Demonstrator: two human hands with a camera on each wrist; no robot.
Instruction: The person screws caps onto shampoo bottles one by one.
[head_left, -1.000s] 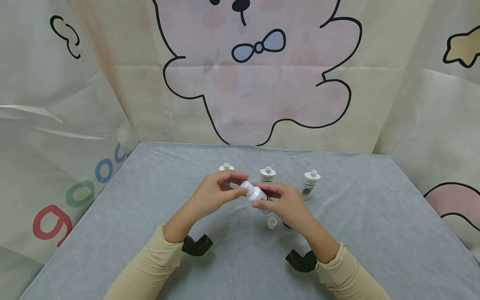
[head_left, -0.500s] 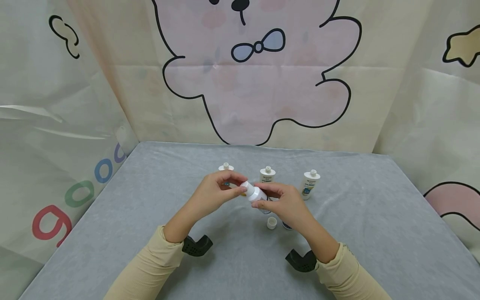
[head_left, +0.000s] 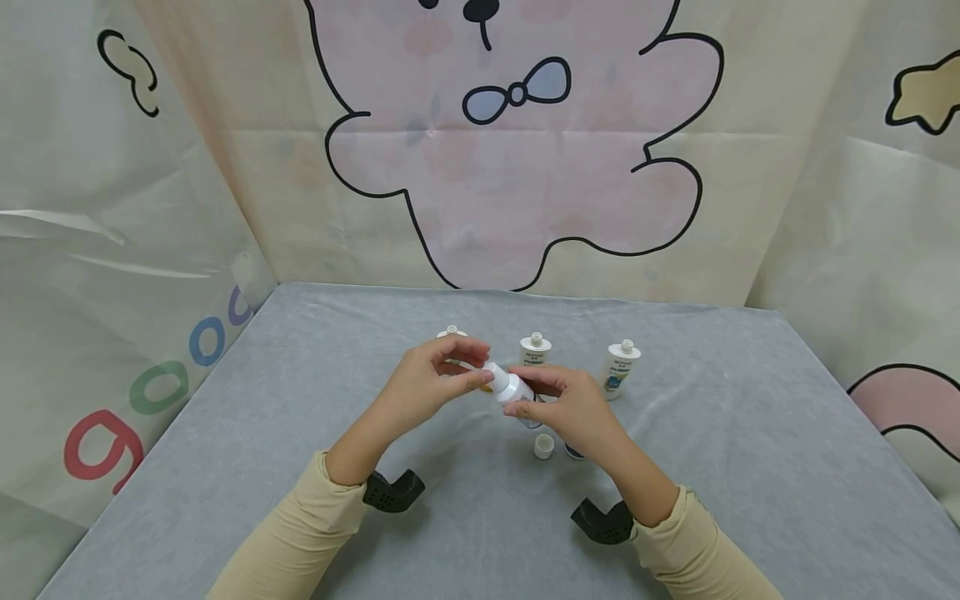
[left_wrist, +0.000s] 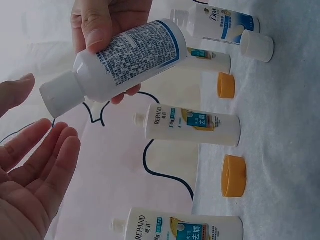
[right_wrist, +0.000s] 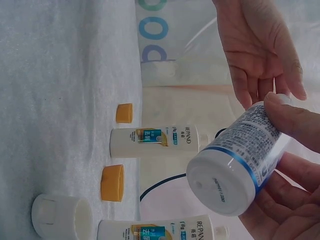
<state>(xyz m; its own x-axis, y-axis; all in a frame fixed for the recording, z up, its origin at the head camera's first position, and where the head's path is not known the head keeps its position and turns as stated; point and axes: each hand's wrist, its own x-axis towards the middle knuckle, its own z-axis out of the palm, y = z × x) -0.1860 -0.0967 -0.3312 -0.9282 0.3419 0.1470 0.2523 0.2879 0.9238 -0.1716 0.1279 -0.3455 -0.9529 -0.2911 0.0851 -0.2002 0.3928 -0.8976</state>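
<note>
A white shampoo bottle (left_wrist: 130, 60) with small printed text and a blue band is held tilted above the table. My right hand (head_left: 573, 404) grips it around the body, thumb on the label side. Its white cap (left_wrist: 62, 95) points toward my left hand (head_left: 423, 387). The left hand's fingers are spread around the cap, apart from it in the left wrist view. In the right wrist view the bottle's white base (right_wrist: 220, 187) faces the camera, and the cap end is mostly hidden behind the right thumb.
Several white REPAND bottles (left_wrist: 192, 125) stand capless along the back of the grey cloth (head_left: 712, 433). Orange caps (left_wrist: 234, 176) lie by them. Nearer, a blue-and-white Dove bottle (left_wrist: 220, 25) stands capless under the right wrist, beside a loose white cap (head_left: 543, 447).
My left fingers have loosened from the cap and drawn slightly left. The right hand and the shampoo bottle have stayed in place.
</note>
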